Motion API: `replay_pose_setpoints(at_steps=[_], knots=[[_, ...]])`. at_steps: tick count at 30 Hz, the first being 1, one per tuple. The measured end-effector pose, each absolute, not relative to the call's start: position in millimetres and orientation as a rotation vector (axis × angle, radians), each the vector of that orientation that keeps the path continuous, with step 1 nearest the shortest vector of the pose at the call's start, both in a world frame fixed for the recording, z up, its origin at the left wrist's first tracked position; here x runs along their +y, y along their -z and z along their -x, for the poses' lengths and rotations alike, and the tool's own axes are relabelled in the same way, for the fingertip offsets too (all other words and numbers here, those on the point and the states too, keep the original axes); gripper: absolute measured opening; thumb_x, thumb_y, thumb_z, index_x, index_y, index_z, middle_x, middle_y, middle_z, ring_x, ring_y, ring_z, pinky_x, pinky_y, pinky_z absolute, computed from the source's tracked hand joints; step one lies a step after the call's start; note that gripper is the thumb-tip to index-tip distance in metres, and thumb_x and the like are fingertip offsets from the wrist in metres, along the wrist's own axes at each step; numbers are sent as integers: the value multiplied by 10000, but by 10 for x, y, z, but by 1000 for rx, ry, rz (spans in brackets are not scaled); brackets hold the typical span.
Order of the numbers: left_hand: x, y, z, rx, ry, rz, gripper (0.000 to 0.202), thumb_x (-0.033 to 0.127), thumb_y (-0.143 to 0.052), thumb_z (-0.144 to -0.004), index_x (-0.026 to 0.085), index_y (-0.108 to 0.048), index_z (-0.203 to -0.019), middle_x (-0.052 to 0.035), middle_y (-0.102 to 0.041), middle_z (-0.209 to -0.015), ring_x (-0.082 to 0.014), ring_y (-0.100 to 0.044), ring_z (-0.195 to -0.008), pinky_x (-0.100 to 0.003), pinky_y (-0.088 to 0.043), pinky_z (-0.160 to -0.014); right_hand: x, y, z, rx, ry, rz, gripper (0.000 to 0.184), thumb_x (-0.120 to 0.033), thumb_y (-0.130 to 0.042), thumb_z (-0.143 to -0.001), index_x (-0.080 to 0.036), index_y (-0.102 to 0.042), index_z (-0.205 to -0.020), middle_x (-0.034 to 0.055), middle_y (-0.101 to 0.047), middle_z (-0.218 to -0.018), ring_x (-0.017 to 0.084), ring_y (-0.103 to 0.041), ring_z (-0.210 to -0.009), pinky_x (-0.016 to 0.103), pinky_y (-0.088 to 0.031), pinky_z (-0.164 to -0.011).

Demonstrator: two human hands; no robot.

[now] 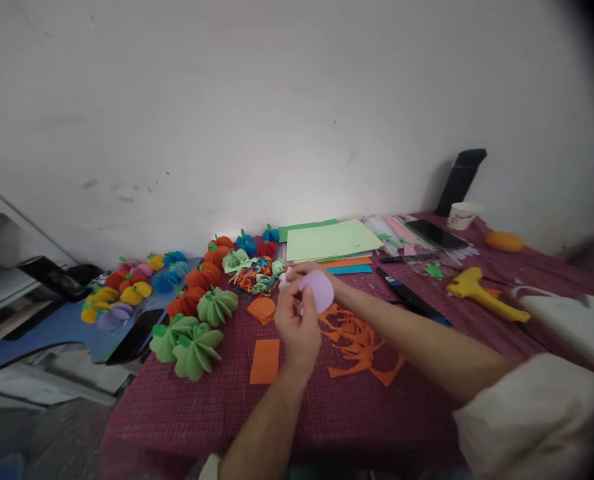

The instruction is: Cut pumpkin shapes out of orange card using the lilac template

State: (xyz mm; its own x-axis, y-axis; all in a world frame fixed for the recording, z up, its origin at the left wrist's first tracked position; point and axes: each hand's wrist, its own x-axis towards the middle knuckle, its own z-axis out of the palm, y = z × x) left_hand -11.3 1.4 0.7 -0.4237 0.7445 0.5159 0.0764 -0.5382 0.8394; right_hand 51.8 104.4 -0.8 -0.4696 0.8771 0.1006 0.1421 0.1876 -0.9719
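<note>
My left hand [299, 333] is closed on a light purple paper circle [319, 291], pinched between thumb and fingers. Just behind the circle, my right hand [309, 269] meets the left hand's fingertips. Its fingers are curled, and the circle partly hides what they grip. Under and left of my hands lie a small stack of orange paper circles [261, 309] and an orange paper rectangle [265, 361]. Orange paper offcuts [359, 340] spread beneath my right forearm.
Green paper pumpkins [194, 350] and orange ones [204, 275] line the left side. Coloured paper sheets [331, 240] lie at the back by the wall. A yellow glue gun [481, 295], phone [435, 234], paper cup [463, 215] and dark-handled tool [409, 297] are on the right.
</note>
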Motion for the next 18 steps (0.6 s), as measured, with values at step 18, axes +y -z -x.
replay_pose_setpoints(at_steps=[18], knots=[[-294, 41, 1298, 1771, -1205, -1598, 364, 284, -734, -522, 191, -675, -868, -72, -650, -876, -239, -552, -856, -296, -372, -809, 618, 431, -1552, -1593, -1351, 1008, 298, -437, -590, -699, -140, -577, -676, -19, -578, -537, 82, -471, -438, 190, -339, -421]])
